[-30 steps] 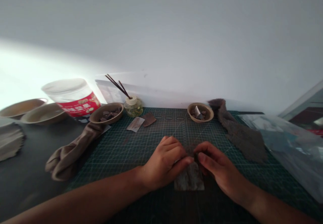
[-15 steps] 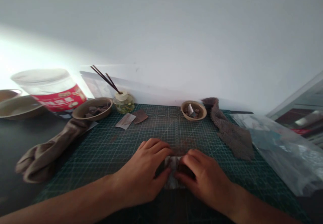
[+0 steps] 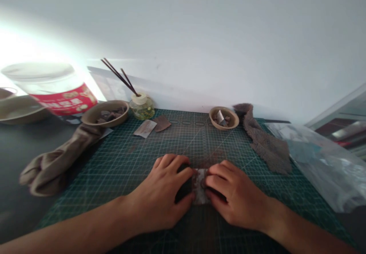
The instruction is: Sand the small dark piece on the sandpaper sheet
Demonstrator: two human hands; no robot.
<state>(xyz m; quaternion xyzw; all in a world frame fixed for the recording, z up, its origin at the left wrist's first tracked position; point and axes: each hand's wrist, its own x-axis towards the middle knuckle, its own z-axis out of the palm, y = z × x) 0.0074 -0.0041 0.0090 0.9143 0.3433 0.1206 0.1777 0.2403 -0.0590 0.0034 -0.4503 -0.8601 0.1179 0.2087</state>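
A small whitish, brown-stained piece of paper (image 3: 200, 187) lies flat on the green cutting mat (image 3: 168, 143), between my hands. My left hand (image 3: 164, 193) steadies its left edge, index finger at the top corner and thumb lower down, with a gap between the two. Over the right part of the paper, my right hand (image 3: 236, 195) has its fingers bent and pressed together, thumb below them. Whether anything small sits under those right fingertips is hidden.
Behind lie a pale sheet (image 3: 145, 128) and a brown sheet (image 3: 162, 123). Two bowls, left (image 3: 105, 123) and right (image 3: 224, 126), hold scraps. A reed diffuser (image 3: 142, 107), a red-labelled jar (image 3: 65, 99), a bunched brown cloth (image 3: 60, 166), a grey-brown cloth (image 3: 271, 151) and a plastic bag (image 3: 323, 166) surround the mat.
My right fingers have shifted right across the paper, baring more of its middle. My left fingertips have drawn back to its left edge. The whole view has tilted slightly.
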